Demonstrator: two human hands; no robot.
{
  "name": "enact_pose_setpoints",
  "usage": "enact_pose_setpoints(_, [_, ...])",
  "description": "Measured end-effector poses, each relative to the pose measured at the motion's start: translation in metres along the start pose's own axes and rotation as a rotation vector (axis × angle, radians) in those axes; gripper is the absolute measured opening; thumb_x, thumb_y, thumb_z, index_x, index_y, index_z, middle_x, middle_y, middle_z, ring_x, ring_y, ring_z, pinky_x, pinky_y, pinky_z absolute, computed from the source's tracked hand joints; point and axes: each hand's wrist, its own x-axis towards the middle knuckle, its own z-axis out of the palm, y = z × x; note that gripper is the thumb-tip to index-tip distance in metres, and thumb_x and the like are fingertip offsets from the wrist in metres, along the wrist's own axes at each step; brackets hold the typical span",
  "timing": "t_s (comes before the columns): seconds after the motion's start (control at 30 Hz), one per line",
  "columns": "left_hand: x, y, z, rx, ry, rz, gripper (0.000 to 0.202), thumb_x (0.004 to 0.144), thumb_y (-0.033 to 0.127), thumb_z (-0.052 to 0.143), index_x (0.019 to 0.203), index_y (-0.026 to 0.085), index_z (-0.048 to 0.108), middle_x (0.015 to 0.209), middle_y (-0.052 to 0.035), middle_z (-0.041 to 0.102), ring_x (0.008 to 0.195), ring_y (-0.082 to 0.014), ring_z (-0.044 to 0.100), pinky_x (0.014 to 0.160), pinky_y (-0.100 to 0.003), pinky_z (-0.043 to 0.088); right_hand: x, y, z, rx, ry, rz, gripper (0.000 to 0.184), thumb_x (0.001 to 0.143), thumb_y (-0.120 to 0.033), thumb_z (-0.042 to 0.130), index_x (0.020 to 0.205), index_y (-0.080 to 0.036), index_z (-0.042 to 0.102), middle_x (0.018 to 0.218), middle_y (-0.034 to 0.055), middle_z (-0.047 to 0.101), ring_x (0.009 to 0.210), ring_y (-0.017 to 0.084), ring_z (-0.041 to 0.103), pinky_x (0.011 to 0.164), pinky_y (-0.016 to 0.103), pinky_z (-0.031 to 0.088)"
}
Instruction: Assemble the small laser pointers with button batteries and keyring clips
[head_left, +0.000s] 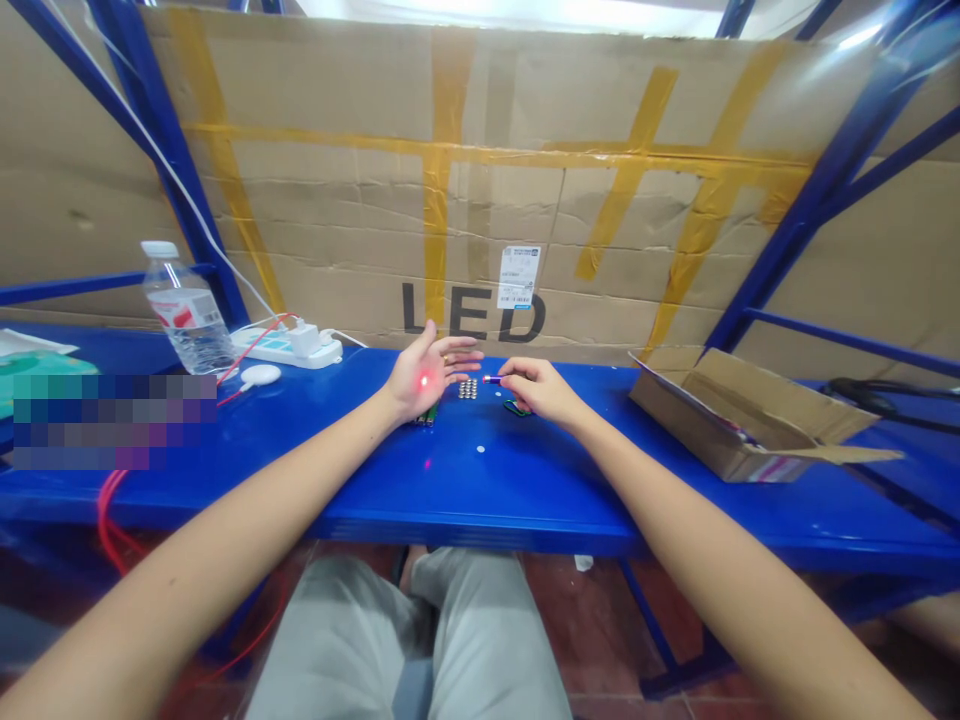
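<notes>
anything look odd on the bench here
Yes: a red spot glows on the open palm of the left hand, and a second red spot sits on the blue bench. Stray light like that looks odd; it seems to come from the small laser pointer held in the right hand.

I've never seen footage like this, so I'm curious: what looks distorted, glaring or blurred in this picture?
In the head view, the wide lens bows the blue table and tilts its uprights; glare brightens the top right of the cardboard sheet; a red spot from the laser pointer glows on the left hand; a pixelated patch hides part of the table's left side.
</notes>
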Motion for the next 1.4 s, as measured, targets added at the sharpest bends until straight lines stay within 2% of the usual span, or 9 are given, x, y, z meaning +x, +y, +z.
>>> enact_pose_setpoints(0.3, [0.002,0.000,-0.002,0.060,-0.007,0.034,0.071,0.088,0.073,0.038,0.110,0.014,0.071,0.112,-0.0172,0.071,0.108,-0.0300,0.064,0.086,-0.040,0.049,0.001,0.002,-0.005,-0.082,0.019,-0.056,0.016,0.078,-0.033,0.058,0.080,-0.018,0.062,0.052,-0.0049,0.047,0.047,0.011,0.041,0.049,0.026,0.034])
enact_pose_setpoints(0.37, [0.002,-0.001,-0.002,0.174,0.023,0.084,0.064,0.087,0.071,0.044,0.105,0.016,0.072,0.107,-0.0151,0.072,0.102,-0.0288,0.065,0.086,-0.040,0.049,0.002,0.002,-0.008,-0.108,0.040,-0.075,0.019,0.079,-0.035,0.059,0.083,-0.017,0.064,0.053,-0.0042,0.048,0.050,0.012,0.043,0.051,0.026,0.035])
enact_pose_setpoints(0.53, [-0.001,-0.008,-0.001,0.760,0.047,0.272,0.028,0.079,0.047,0.070,0.086,0.020,0.075,0.088,-0.0074,0.073,0.083,-0.0256,0.063,0.085,-0.041,0.046,0.003,0.005,-0.013,-0.185,0.018,-0.140,0.028,0.082,-0.040,0.060,0.091,-0.015,0.068,0.063,-0.0004,0.056,0.060,0.015,0.049,0.057,0.028,0.038])
enact_pose_setpoints(0.73, [-0.003,-0.012,0.001,0.843,0.002,0.338,0.020,0.078,0.034,0.071,0.091,0.019,0.071,0.084,-0.0046,0.072,0.077,-0.0197,0.064,0.075,-0.034,0.049,0.002,0.007,-0.008,-0.228,-0.074,-0.188,0.028,0.085,-0.037,0.058,0.096,-0.014,0.070,0.082,0.0052,0.067,0.076,0.018,0.058,0.069,0.030,0.045])
enact_pose_setpoints(0.87, [0.002,-0.009,-0.004,0.906,-0.014,0.319,0.016,0.079,0.029,0.069,0.089,0.016,0.071,0.084,-0.0039,0.073,0.079,-0.0175,0.066,0.077,-0.030,0.050,0.005,0.011,-0.005,-0.189,-0.065,-0.175,0.028,0.083,-0.030,0.062,0.105,-0.015,0.071,0.095,0.0074,0.071,0.083,0.019,0.062,0.076,0.033,0.049])
enact_pose_setpoints(0.97, [0.013,-0.005,-0.015,0.936,0.058,0.308,0.012,0.078,0.026,0.068,0.083,0.015,0.071,0.081,-0.0033,0.073,0.079,-0.0170,0.066,0.074,-0.029,0.050,0.012,0.018,-0.007,-0.089,-0.009,-0.098,0.032,0.081,-0.022,0.064,0.111,-0.014,0.067,0.087,0.0053,0.070,0.073,0.016,0.061,0.071,0.031,0.051])
enact_pose_setpoints(1.13, [0.040,0.004,-0.037,1.042,0.011,0.261,0.010,0.076,0.025,0.070,0.079,0.015,0.070,0.084,-0.0043,0.074,0.079,-0.0169,0.066,0.076,-0.030,0.049,0.039,0.025,-0.015,-0.016,0.086,0.051,0.010,0.080,-0.011,0.064,0.090,-0.012,0.064,0.070,0.0018,0.066,0.057,0.012,0.058,0.062,0.027,0.051])
enact_pose_setpoints(1.27, [0.063,0.008,-0.047,1.239,-0.030,0.178,0.005,0.076,0.019,0.068,0.077,0.015,0.071,0.081,-0.0046,0.073,0.079,-0.0172,0.065,0.076,-0.030,0.048,0.066,0.029,-0.016,-0.096,0.094,0.098,0.013,0.076,-0.006,0.069,0.085,-0.013,0.064,0.066,0.0011,0.066,0.054,0.011,0.057,0.059,0.025,0.049])
enact_pose_setpoints(1.4, [0.080,-0.002,-0.056,1.316,-0.023,0.121,0.008,0.075,0.017,0.068,0.080,0.015,0.074,0.083,-0.0058,0.074,0.080,-0.0180,0.065,0.075,-0.029,0.048,0.089,0.041,-0.009,-0.253,0.127,0.159,0.008,0.073,-0.004,0.067,0.074,-0.012,0.068,0.063,0.0014,0.067,0.057,0.011,0.058,0.066,0.024,0.049])
